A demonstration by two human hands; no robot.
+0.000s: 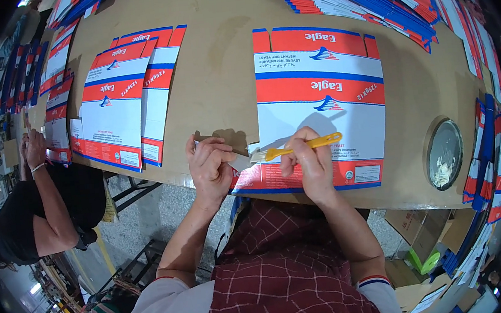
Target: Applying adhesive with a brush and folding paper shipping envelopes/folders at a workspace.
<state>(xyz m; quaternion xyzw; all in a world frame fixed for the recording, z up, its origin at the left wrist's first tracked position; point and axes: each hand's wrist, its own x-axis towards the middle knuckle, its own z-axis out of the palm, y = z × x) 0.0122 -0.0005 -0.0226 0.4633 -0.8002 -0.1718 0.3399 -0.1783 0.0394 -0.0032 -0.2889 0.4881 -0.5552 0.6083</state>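
Note:
A flat printed carton blank (295,122), white with red and blue bands, lies before me at the table's near edge. My left hand (210,165) is closed, thumb and fingers pinching the raised side flap (240,162) at the blank's lower left. My right hand (310,166) grips a paste brush (320,141) by its yellow handle. The pale bristles point left and meet the flap, close to my left fingers.
A dish (445,133) with white paste stands to the right. Stacked carton blanks (363,10) fill the far right. More blanks (115,118) overlap on the left, where a co-worker's hand (35,148) works at the table edge. Cardboard boxes (417,228) sit below right.

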